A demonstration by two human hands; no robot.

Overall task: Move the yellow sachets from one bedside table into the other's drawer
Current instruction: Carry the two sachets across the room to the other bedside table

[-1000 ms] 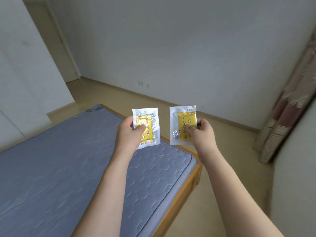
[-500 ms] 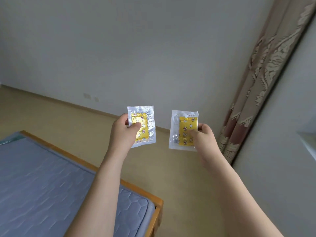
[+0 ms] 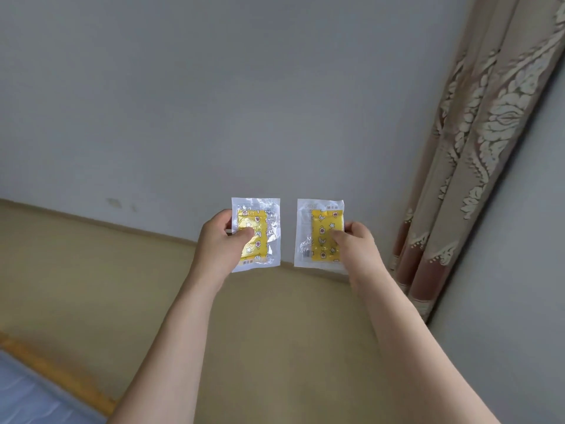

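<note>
Two yellow sachets in clear plastic wrappers are held up in front of me, upright and side by side. My left hand (image 3: 218,241) pinches the left sachet (image 3: 260,234) by its left edge, thumb across its front. My right hand (image 3: 356,244) pinches the right sachet (image 3: 319,232) by its right edge, thumb on its front. A narrow gap separates the two sachets. No bedside table or drawer is in view.
A grey wall fills the background above a tan floor (image 3: 91,270). A patterned curtain (image 3: 477,142) hangs at the right. The wooden bed frame corner (image 3: 55,374) and blue mattress (image 3: 21,402) show at the lower left.
The view has swung right: the bed has slid away to the lower-left corner and the curtain has come into view. Both hands keep their hold on the sachets, held out in front.
</note>
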